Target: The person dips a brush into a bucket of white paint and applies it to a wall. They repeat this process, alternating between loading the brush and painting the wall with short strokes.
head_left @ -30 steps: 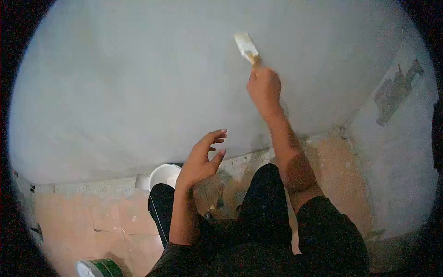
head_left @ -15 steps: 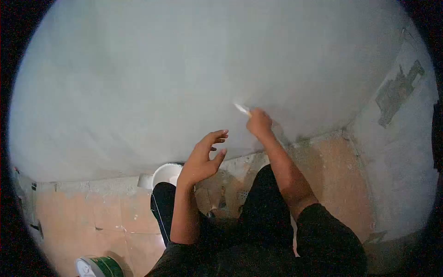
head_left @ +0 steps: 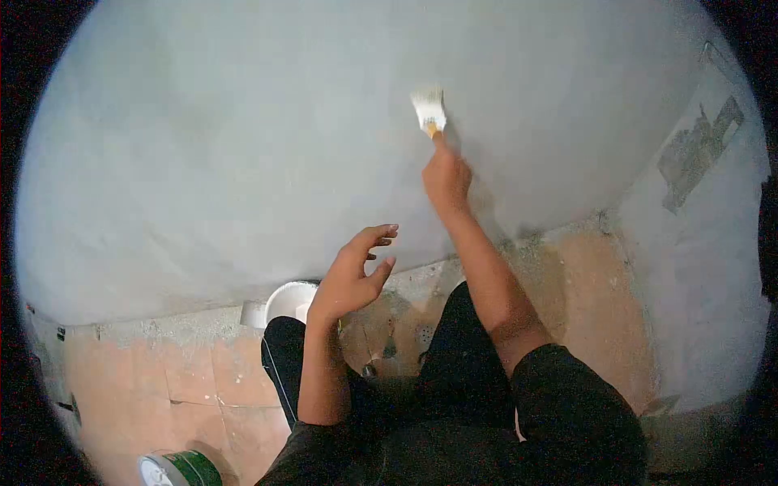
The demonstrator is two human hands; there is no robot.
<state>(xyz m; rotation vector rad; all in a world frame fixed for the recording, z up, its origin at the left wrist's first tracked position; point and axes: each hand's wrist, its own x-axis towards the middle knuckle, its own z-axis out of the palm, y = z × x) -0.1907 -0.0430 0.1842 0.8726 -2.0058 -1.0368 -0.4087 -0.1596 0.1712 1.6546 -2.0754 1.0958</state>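
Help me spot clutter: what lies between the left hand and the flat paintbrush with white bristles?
In the head view, only bare pale grey wall; the right hand, gripping the paintbrush, sits beside that stretch.

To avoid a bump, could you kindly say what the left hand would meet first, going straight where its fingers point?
The left hand would probably meet the right forearm first; depth is unclear, so it might reach the wall instead.
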